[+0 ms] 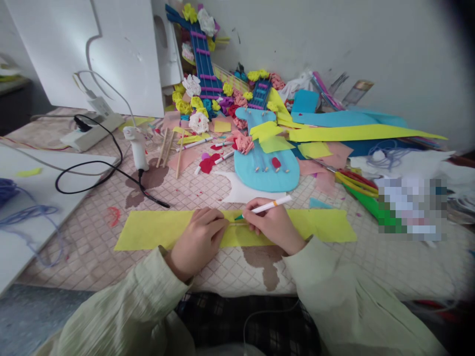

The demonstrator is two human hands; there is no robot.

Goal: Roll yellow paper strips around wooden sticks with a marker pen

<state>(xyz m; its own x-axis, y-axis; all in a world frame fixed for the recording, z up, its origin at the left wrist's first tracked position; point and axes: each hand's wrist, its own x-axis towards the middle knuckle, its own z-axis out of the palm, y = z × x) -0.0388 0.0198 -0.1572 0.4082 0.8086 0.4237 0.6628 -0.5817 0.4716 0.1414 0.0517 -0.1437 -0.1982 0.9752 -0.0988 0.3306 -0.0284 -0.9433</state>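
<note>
A long strip of yellow paper [148, 230] lies flat across the tabletop in front of me. My left hand [200, 237] rests on it with curled fingers, and their tips press on a thin pale stick-like piece [237, 224], mostly hidden by my hands. In my right hand [272, 222] is a white marker [269, 204] with an orange band, gripped like a pen. Its green tip points down-left, near the thin piece and close to my left fingertips. I cannot tell whether the tip touches anything.
Beyond the strip lies a blue guitar-shaped cutout [267, 173]. A glue gun [138, 151] with a black cord stands at left, near a power strip [92, 128] and wooden sticks [179, 157]. Scissors [356, 183] lie at right. Crumpled paper flowers [199, 122] are heaped behind.
</note>
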